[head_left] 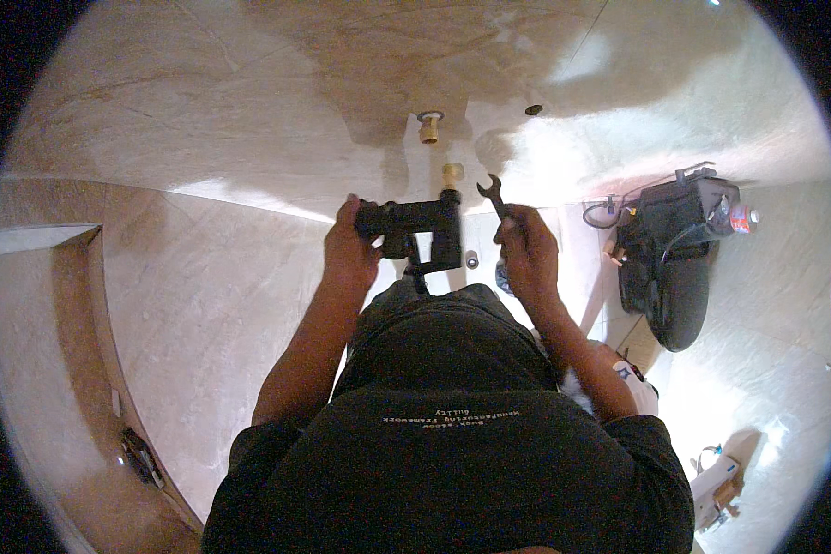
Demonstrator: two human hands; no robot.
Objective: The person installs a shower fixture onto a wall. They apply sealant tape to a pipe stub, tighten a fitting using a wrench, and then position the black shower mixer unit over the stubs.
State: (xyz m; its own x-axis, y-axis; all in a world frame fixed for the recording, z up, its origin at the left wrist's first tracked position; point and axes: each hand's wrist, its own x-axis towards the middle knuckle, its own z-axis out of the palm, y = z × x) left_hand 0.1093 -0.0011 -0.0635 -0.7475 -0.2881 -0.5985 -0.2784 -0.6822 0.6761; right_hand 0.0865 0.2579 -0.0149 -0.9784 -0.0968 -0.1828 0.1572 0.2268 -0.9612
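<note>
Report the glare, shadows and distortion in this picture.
Head view: glare whitens the wall right of the wrench and the floor at lower right; head view: dark shadows lie left of the brass-coloured wall fitting; head view: the fisheye bends straight edges and leaves black corners.

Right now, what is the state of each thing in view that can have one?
Brassy wall fitting: uncoupled, its outer end free.
Black angular fixture: in the left hand, apart from that fitting.
Dark open-ended wrench: in the right hand, touching no fitting.
Black toilet: lid seems down.
Clear red-labelled bottle: tilt unclear.
</note>
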